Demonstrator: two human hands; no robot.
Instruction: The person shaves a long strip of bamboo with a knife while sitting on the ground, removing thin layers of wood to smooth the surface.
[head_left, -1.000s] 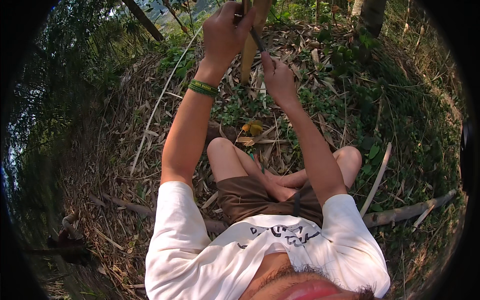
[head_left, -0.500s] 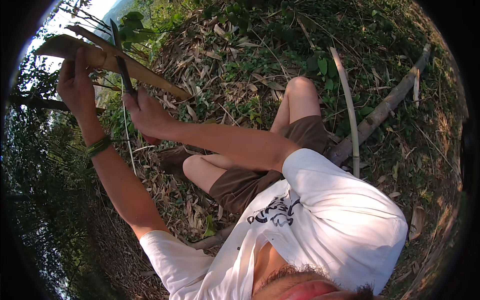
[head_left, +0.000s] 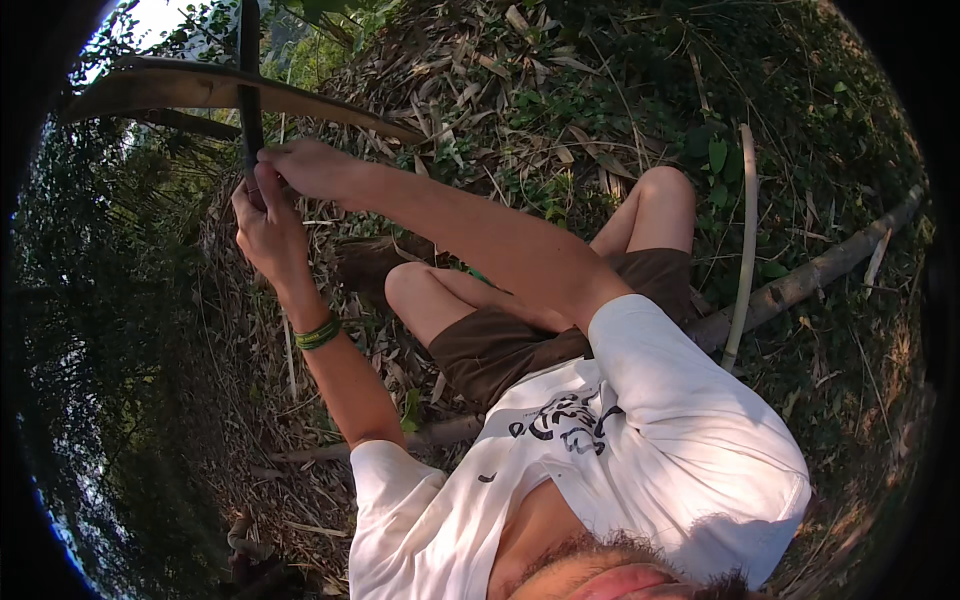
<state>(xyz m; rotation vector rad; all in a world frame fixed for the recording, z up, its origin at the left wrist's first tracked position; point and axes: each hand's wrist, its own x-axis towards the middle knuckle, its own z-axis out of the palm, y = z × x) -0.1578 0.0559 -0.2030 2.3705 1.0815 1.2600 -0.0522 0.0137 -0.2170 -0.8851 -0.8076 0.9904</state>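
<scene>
A long dark-bladed knife (head_left: 250, 110) stands almost upright at the upper left. A wide, curved strip of split bamboo (head_left: 330, 106) lies crosswise over its blade; whether the blade is lodged in a split, I cannot tell. My left hand (head_left: 272, 235), with a green band at the wrist, is closed around the knife's lower end, thumb and forefinger on either side. Just above it, my right hand (head_left: 312, 168) has its fingers pressed together against the knife below the bamboo. Neither hand touches the strip. The knife's handle is mostly hidden by my fingers.
My bent legs (head_left: 655, 205) rest on ground strewn with dry leaves and low plants. At the right, a pale stripped stick (head_left: 746, 240) leans across a thick grey branch (head_left: 815, 270). Another branch (head_left: 440, 433) lies beside my left side. Dense foliage (head_left: 90, 330) borders the left.
My left hand has let go of the bamboo and come down to the knife's lower end. The knife is more upright, and the bamboo strip lies flatter across it.
</scene>
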